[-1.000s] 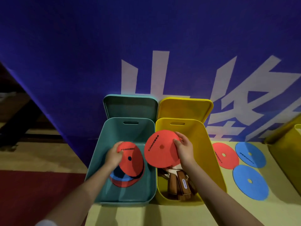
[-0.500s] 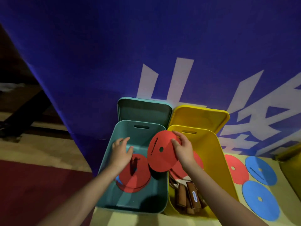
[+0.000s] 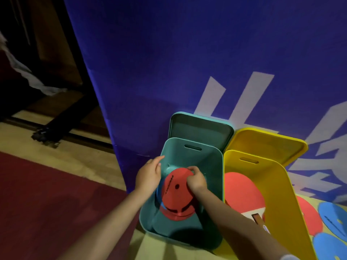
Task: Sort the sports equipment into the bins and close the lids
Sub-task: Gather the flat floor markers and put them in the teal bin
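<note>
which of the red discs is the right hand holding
The top red disc in the teal bin, pinched by the right hand; the other red disc lies untouched right of the yellow bin.

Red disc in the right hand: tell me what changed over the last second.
The right hand carried the red disc leftward from above the yellow bin down into the teal bin, onto the stack. The left hand released its disc and opened at the rim. Both lids stay open.
</note>
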The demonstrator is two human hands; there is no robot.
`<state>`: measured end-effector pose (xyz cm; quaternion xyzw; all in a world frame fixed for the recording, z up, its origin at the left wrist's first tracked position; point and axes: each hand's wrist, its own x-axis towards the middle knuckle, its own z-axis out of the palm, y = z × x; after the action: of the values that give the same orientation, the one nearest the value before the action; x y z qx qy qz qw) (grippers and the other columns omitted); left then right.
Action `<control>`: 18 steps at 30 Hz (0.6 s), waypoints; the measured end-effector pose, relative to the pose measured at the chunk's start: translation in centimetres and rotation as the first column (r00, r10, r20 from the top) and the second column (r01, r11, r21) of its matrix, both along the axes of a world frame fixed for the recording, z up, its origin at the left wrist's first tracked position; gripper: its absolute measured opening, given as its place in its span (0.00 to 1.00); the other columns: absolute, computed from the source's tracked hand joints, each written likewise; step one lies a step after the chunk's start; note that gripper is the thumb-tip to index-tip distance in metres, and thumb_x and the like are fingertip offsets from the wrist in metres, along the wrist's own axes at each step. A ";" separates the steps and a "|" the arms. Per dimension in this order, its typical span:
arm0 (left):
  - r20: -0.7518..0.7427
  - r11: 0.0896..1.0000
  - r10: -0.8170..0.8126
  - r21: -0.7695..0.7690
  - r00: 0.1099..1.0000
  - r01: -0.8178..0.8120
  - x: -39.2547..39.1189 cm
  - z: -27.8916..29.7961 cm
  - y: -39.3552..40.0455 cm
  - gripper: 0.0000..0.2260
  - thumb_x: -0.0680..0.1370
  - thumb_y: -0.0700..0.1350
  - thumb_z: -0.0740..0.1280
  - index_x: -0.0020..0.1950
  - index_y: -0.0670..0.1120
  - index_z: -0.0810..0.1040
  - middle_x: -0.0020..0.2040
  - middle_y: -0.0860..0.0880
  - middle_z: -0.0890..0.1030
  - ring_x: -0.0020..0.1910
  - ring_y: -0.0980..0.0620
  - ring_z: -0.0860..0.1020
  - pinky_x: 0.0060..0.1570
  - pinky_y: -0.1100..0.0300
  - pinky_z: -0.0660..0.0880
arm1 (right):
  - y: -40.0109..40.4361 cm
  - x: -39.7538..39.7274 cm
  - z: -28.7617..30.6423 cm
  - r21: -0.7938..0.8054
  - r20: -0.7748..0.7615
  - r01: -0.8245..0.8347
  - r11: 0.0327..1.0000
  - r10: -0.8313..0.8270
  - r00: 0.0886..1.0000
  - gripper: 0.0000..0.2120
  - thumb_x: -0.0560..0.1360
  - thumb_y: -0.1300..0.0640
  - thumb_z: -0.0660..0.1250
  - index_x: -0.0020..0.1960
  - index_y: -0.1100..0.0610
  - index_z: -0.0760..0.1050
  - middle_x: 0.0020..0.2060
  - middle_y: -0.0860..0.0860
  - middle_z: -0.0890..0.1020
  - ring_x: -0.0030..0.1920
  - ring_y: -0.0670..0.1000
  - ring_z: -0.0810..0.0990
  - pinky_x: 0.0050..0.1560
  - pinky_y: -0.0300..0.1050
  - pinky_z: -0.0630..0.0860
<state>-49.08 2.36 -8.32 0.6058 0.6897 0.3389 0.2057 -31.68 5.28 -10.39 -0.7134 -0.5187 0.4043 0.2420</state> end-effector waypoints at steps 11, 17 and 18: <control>0.128 0.995 0.070 0.060 0.989 -0.078 -0.5 -0.6 0.0 0.15 0.78 0.40 0.62 0.65 0.50 0.75 0.58 0.52 0.81 0.56 0.51 0.79 0.52 0.61 0.70 | -1.2 -0.2 -6.6 -0.124 0.560 -0.313 0.942 0.327 0.761 0.24 0.72 0.51 0.63 0.67 0.52 0.66 0.59 0.55 0.69 0.62 0.58 0.69 0.61 0.50 0.69; 0.121 0.994 0.090 0.044 0.989 -0.096 -0.4 -0.4 0.0 0.15 0.78 0.41 0.62 0.64 0.51 0.75 0.57 0.53 0.81 0.55 0.53 0.78 0.49 0.62 0.69 | -1.2 -0.3 -7.6 -0.267 0.625 -0.358 0.895 0.444 0.643 0.30 0.75 0.46 0.60 0.75 0.48 0.56 0.70 0.56 0.61 0.70 0.57 0.59 0.66 0.53 0.63; 0.115 0.995 0.088 0.037 0.989 -0.092 -0.3 -0.3 0.0 0.15 0.78 0.41 0.62 0.64 0.52 0.75 0.56 0.53 0.81 0.55 0.53 0.78 0.48 0.62 0.69 | -1.0 -0.2 -7.1 -0.278 0.619 -0.354 0.893 0.448 0.645 0.30 0.75 0.46 0.61 0.74 0.49 0.57 0.69 0.56 0.62 0.70 0.57 0.60 0.66 0.54 0.64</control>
<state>-49.41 2.37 -8.62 0.5581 0.6962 0.3962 0.2163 -31.92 4.26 -17.52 -0.6911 -0.6874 0.1979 -0.1037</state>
